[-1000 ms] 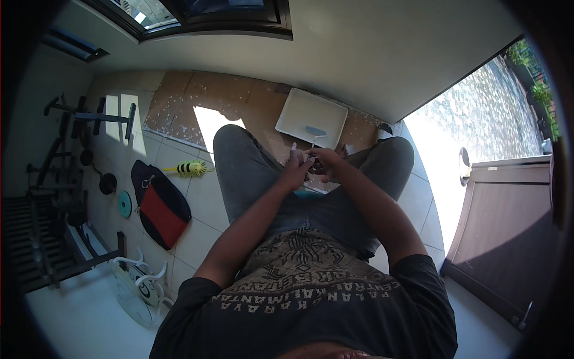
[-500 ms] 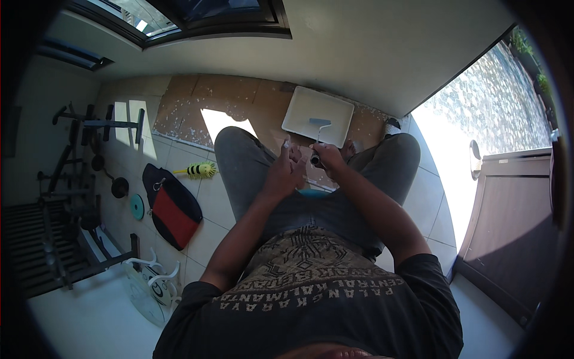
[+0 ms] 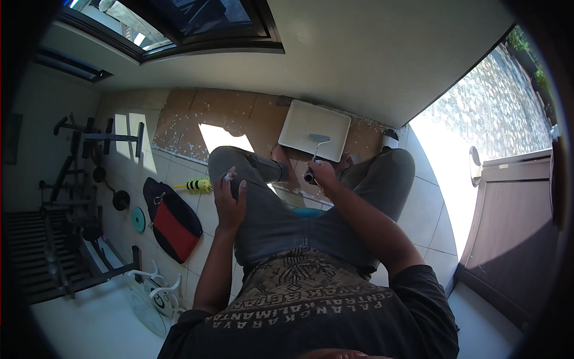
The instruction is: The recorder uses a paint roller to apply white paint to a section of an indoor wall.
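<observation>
In my right hand (image 3: 323, 175) is the dark handle of a paint roller (image 3: 319, 139), my fingers wrapped round it. Its bent metal frame reaches forward to a greyish roller head, which is over the white paint tray (image 3: 288, 136); whether the two touch I cannot tell. My left hand (image 3: 230, 200) lies over my left thigh near the knee, fingers stretched and a little apart. Whitish smears, perhaps paint, show at its fingertips. Nothing held shows in it.
Paint-spotted brown cardboard (image 3: 179, 122) covers the floor along the wall. To my left are a yellow-and-black brush (image 3: 197, 185), a dark-and-red bag (image 3: 173, 224), a teal disc (image 3: 138, 219) and exercise equipment (image 3: 107, 137). A brown door (image 3: 508, 227) stands at right.
My left hand has moved left and back, away from my right hand, onto my left thigh. The right hand keeps hold of the paint roller. The view has shifted slightly.
</observation>
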Tool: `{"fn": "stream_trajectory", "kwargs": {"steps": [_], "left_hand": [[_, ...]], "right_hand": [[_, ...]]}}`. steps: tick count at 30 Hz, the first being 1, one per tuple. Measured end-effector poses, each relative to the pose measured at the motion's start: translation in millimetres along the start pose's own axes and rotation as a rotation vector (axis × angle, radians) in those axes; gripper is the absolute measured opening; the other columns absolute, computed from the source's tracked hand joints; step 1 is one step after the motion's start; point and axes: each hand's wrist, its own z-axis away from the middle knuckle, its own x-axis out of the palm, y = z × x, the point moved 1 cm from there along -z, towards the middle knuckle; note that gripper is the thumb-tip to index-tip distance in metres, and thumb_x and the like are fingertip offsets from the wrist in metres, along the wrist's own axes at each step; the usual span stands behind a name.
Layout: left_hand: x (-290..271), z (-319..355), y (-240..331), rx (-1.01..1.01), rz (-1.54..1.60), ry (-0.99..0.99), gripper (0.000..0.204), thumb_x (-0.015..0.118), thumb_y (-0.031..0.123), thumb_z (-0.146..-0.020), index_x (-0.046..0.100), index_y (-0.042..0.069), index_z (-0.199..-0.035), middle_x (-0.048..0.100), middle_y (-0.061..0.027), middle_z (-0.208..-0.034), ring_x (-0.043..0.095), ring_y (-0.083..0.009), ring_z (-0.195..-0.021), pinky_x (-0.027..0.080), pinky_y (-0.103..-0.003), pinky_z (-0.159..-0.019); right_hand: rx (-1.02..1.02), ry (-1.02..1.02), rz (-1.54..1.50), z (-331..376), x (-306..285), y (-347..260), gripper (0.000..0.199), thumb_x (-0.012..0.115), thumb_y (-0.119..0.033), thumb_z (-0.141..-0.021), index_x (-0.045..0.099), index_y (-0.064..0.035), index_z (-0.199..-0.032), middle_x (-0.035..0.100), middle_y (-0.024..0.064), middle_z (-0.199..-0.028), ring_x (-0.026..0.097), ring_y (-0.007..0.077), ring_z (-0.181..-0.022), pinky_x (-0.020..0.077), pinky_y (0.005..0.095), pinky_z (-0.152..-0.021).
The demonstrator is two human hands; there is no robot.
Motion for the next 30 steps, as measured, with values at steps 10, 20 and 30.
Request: {"fn": "stream_trajectory", "kwargs": {"steps": [10,20,30], "left_hand": [[3.3,-12.3,0.2,-0.009,0.052,0.006,0.038,0.062,0.015,-0.095,0.056,-0.001,-0.128,0.057,-0.0166,-0.12,0.056,-0.0311,-0.112,0.045,-0.04,-0.098],[16.6,-27.5,0.7,-0.028,0.042,-0.032,0.034,0.063,0.013,-0.094,0.059,-0.001,-0.125,0.06,-0.0144,-0.115,0.058,-0.0287,-0.109,0.045,-0.038,-0.097],[13.3,-18.6,-16.4,-0.095,-0.011,-0.032,0.034,0.066,0.019,-0.092,0.064,0.003,-0.122,0.059,-0.016,-0.117,0.056,-0.0335,-0.112,0.043,-0.044,-0.099]], "right_hand": [[-0.109,0.083,0.04,27.8,12.4,-28.1,0.021,0.063,-0.023,-0.092,0.059,-0.0034,-0.085,0.056,0.0023,-0.071,0.052,0.0109,-0.061,0.0424,0.0302,-0.057],[-0.118,0.109,0.342,7.8,10.7,1.4,0.026,0.063,-0.025,-0.093,0.061,0.0006,-0.092,0.056,0.0045,-0.075,0.051,0.0121,-0.066,0.0424,0.0325,-0.059],[-0.023,0.169,0.36,-22.0,11.7,9.8,0.041,0.063,-0.038,-0.088,0.067,0.002,-0.097,0.068,0.015,-0.083,0.065,0.0253,-0.077,0.0478,0.0394,-0.074]]}}
